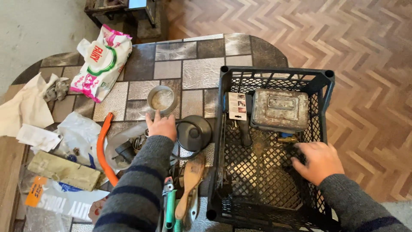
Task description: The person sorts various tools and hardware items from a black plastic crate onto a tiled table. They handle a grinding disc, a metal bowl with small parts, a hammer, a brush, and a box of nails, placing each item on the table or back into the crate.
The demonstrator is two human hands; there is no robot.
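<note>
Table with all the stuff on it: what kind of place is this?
Probably a room at home used for fixing things. There is a wooden zigzag floor, a tiled table cluttered with tools such as a brush, and a black plastic crate holding an old metal box.

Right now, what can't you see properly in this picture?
Head view only:
- Left hand: fingertips at the round tin; whether they touch it is unclear.
- Right hand in the black crate: fingertips blurred; anything under them is hidden.
- Metal box: shut, contents hidden.
- Wooden brush: its bristles can't be seen.
</note>
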